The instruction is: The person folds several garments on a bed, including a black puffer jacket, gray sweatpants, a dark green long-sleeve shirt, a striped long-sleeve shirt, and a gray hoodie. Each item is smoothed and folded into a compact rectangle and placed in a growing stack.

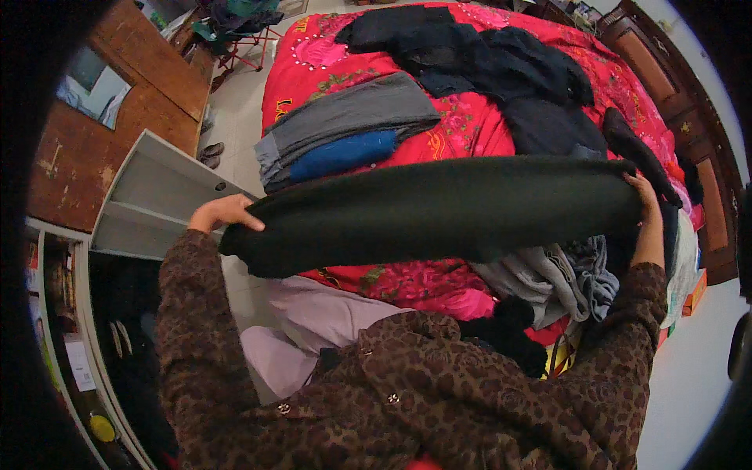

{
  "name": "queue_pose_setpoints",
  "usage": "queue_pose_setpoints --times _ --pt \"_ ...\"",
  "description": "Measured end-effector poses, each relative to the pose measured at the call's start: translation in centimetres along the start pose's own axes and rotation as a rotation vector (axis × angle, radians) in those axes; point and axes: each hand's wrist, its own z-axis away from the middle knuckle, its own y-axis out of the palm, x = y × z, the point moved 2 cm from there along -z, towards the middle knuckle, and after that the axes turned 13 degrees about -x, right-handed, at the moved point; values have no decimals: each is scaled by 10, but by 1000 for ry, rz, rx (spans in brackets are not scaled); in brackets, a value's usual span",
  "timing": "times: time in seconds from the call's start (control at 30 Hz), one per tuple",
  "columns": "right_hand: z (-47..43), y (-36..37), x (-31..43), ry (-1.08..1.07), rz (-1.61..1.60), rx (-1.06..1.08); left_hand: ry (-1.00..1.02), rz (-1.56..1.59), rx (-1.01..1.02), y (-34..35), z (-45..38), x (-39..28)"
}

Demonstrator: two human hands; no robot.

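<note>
A long dark green garment [435, 211], folded lengthwise and probably trousers, is stretched level between my two hands above the bed. My left hand [226, 212] grips its left end, thumb on top and fingers hidden beneath. At the other end, my right hand [645, 191] holds the edge, with most of its fingers hidden behind the cloth. Just beyond the garment lie folded grey trousers [358, 114] with a folded blue piece [346, 154] against them. Under its right half, a rumpled light grey garment [540, 279] rests on the bed.
Black clothes [458, 50] spread over the far side of the red floral bedspread [317, 53]. A dark rolled garment [637, 150] lies at the right, near the wooden headboard [675, 100]. An open grey cabinet door [158, 188] stands at left, beside a wooden wardrobe [135, 88]. Shoes [211, 154] sit on the floor.
</note>
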Motion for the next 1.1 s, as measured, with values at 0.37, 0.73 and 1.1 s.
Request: queue_pose_setpoints --times 0.37,0.73,1.1 --pt "-72 60 -78 -370 1609 -172 210 -69 -982 130 -124 89" --pt "213 456 34 -1205 477 122 -418 1469 -644 184 -94 196" --pt "427 702 8 -1460 399 596 -190 1212 -839 179 -40 155"
